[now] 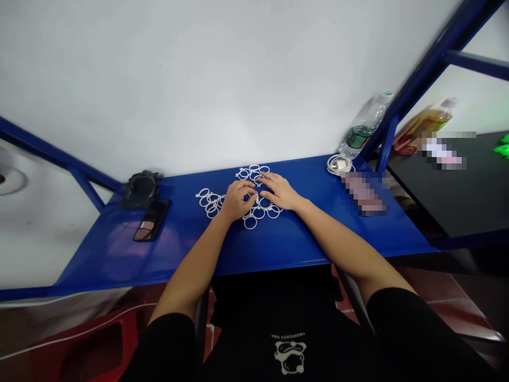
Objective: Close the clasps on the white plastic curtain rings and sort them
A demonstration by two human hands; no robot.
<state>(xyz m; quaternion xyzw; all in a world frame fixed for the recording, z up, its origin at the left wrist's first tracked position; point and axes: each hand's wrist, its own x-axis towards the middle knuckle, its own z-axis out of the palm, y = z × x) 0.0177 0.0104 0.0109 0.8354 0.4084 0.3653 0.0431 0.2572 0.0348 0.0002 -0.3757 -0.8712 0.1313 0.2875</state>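
Observation:
Several thin white rings (250, 223) with small knobs or clips lie in a cluster on the blue table (278, 249). My left hand (238, 200) is over the middle of them, fingers curled and thumb drawn in, seemingly round one white ring; its fingertips are partly hidden. Just to the right, my right hand (281, 192) reaches over other rings with fingers stretched and thumb apart. Its fingertips come close to those of the left hand. More rings extend to the left, and a small group lies beyond both hands.
On the left are a black phone (151, 220) and a dark round object (140, 190). To the right stand a plastic bottle (360, 135), a coiled white cable (339, 165) and a blurred-out item (363, 193). A white wall (238, 79) rises behind; a red stool (123, 329) is below.

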